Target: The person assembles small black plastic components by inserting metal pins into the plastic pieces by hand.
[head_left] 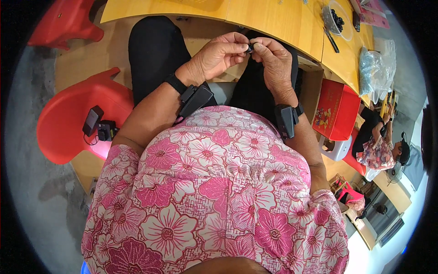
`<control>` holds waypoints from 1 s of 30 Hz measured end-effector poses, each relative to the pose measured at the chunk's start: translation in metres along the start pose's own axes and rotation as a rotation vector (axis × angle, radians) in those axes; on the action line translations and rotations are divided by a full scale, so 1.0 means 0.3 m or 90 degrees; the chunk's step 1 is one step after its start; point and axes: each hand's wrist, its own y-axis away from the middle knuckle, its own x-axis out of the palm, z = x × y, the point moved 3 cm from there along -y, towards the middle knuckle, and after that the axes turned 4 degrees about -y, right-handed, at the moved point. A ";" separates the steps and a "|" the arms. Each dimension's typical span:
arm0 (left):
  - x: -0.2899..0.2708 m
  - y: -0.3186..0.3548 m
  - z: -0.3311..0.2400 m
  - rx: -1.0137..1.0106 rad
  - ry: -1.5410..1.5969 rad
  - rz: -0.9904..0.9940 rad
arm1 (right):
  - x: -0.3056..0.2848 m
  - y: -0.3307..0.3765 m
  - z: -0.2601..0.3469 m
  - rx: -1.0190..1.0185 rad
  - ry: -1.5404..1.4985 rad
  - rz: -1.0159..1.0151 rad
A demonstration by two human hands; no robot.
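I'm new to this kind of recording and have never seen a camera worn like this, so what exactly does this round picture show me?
There is no robot here, just a person's two bare hands. This one view comes from a wide fisheye camera on their head, looking down, so straight edges curve.

The left hand and right hand meet above the lap, fingertips pinching a small dark piece, too small to identify. A black box is strapped at the left wrist, with a similar one at the right.

On the yellow table are a clear plastic bowl of small black pieces, a slim dark tool and clear plastic bags.
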 end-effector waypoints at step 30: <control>0.030 -0.001 -0.033 0.053 -0.152 -0.056 | -0.026 0.000 -0.002 0.013 -0.049 -0.004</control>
